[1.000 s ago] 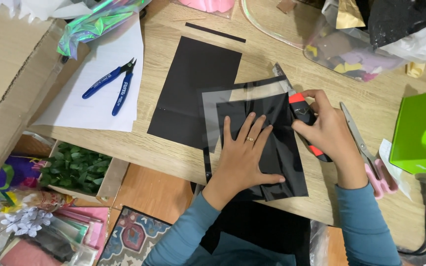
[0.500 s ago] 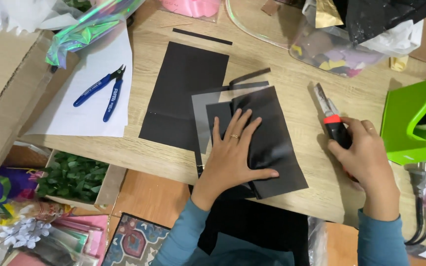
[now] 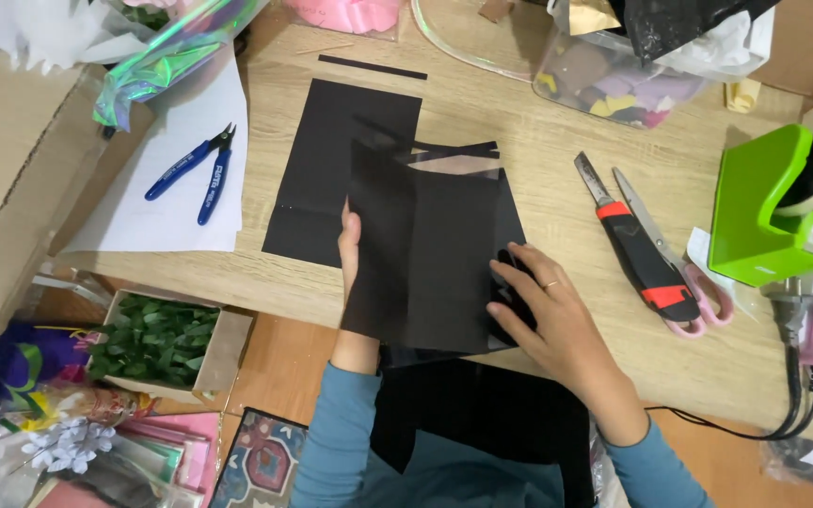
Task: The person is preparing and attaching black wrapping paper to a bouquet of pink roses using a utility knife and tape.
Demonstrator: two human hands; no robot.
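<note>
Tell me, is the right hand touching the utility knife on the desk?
Apart. The head view shows the right hand resting on the black sheet, while the utility knife lies further right beside the scissors, with bare wooden desk between hand and knife.

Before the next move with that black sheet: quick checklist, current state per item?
1. Left hand grips the black sheet at its left edge: ok.
2. Right hand is on the sheet's lower right corner: ok.
3. Sheet lifted off the table: ok at the left edge; the right side, cannot tell.
4. Utility knife out of both hands, lying right of the sheet: ok; its blade is exposed: not ok.
5. Scissors beside the knife, clear of the hands: ok.
6. Second black sheet lying flat behind, partly covered: ok.
</note>
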